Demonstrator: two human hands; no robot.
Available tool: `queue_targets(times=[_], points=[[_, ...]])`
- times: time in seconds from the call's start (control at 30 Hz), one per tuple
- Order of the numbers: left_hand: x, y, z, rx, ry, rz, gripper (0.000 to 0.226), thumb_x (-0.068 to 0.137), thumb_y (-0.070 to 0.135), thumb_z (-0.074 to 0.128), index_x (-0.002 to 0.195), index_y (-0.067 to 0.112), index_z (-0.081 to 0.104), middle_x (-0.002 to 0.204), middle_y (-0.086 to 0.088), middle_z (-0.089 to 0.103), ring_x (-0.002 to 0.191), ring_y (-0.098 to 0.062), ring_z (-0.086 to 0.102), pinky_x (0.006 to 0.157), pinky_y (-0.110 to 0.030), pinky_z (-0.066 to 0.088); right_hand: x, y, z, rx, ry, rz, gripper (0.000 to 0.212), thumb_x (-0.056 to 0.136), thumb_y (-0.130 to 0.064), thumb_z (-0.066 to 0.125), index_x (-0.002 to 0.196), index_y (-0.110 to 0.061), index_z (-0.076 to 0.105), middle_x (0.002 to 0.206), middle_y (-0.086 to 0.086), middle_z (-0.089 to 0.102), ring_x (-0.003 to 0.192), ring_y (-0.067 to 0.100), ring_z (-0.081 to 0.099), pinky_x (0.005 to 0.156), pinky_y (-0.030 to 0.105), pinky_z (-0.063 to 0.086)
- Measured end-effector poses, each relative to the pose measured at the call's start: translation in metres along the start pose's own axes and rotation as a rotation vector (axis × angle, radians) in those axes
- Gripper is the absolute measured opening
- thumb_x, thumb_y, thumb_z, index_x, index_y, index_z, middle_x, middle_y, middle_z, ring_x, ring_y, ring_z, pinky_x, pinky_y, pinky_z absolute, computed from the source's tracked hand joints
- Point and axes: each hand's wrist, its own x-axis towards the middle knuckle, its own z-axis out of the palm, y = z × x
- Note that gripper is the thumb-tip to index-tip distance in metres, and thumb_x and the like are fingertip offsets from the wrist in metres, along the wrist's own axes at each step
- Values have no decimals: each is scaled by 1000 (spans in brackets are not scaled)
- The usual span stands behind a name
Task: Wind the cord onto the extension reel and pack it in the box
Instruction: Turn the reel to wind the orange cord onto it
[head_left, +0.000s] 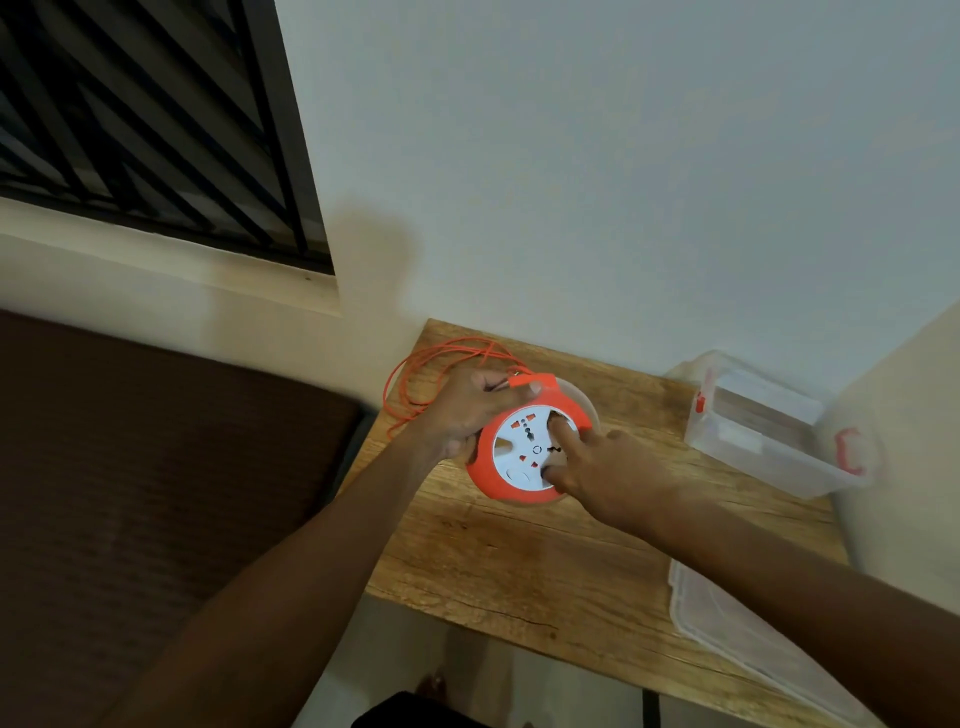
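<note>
An orange extension reel with a white socket face lies on the wooden table, tilted toward me. My left hand grips its left rim and the orange handle at the top. My right hand rests on the white face, with a finger and the thumb pushed into its recesses. Loose orange cord lies in loops behind the left hand, at the table's far left corner. A clear plastic box with orange latches stands open at the table's far right.
The box's clear lid lies flat at the table's near right edge. A wall runs behind the table and a second wall closes the right side. A dark brown mattress lies left of the table, below a barred window.
</note>
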Motion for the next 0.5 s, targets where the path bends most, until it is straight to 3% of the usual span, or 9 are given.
queue_targets(times=[0.13,0.27,0.4,0.5], points=[[-1,9,-5,62,2,84,39,94,28,79,109,-7,74,92,-16,77,77,-23,73,58,-26,59,0,-5,-4,3,1,45,45,98,-17,44,141,-29,35,146,27,23,94,40,62,73,43,54],[2,14,-4,-2,55,108,48,97,28,76,103,-18,64,92,-19,63,68,-24,66,53,-22,52,1,-12,-12,65,20,165,48,95,-13,42,138,-33,36,138,29,34,73,32,65,55,34,42],[5,12,4,-128,87,105,36,97,24,76,99,-11,69,85,-21,67,62,-20,68,47,-19,51,5,-24,-9,262,52,318,59,85,-10,52,136,-37,41,137,23,35,74,29,65,53,32,41],[7,12,11,-224,112,92,27,97,22,76,87,-2,70,70,-9,73,53,-14,67,44,-17,49,9,-30,-5,427,78,424,67,78,-11,58,135,-42,43,131,16,37,75,27,63,53,29,43]])
